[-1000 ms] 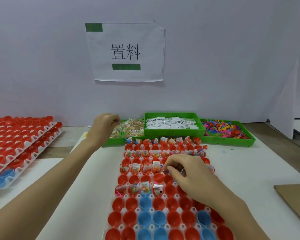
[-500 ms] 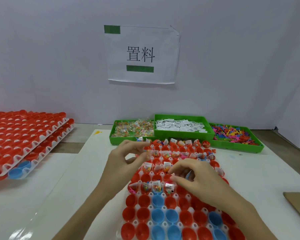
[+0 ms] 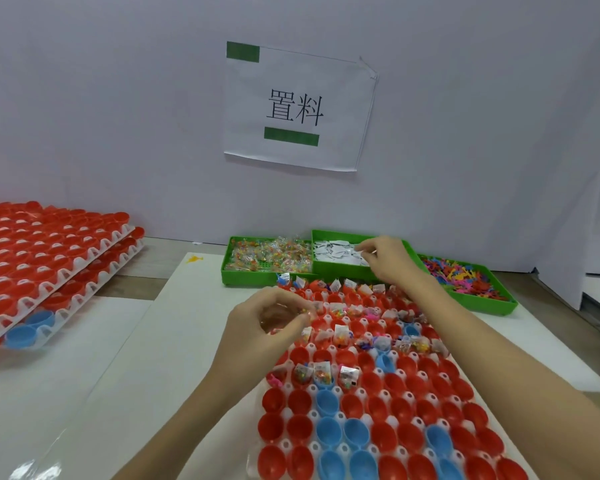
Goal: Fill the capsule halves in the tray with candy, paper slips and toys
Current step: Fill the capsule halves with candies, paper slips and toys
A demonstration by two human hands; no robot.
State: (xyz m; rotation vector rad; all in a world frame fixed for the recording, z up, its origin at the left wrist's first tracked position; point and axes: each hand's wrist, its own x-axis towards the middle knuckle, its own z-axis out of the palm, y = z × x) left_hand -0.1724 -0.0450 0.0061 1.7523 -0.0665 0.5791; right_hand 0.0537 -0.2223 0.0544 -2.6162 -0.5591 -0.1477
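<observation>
A white tray [image 3: 284, 445] of red and blue capsule halves lies in front of me. Its far rows hold candy packets, slips and toys; the near rows are bare cups. My left hand [image 3: 271, 323] hovers over the tray's left side and holds clear candy packets in curled fingers. My right hand [image 3: 385, 259] reaches into the green bin of paper slips [image 3: 333, 254], fingertips pinching among the slips. The candy bin [image 3: 267, 258] sits left of that bin, the toy bin [image 3: 465, 278] to its right.
Two stacked trays of red capsule halves [image 3: 49, 258] stand at the left, with a couple of blue halves at their near corner. A paper sign [image 3: 298, 105] hangs on the white wall behind. A small yellow piece [image 3: 194, 259] lies on the mat.
My right hand has left the tray and gone forward into the slip bin. My left hand came back from the candy bin to the tray's left side. The view shifted.
</observation>
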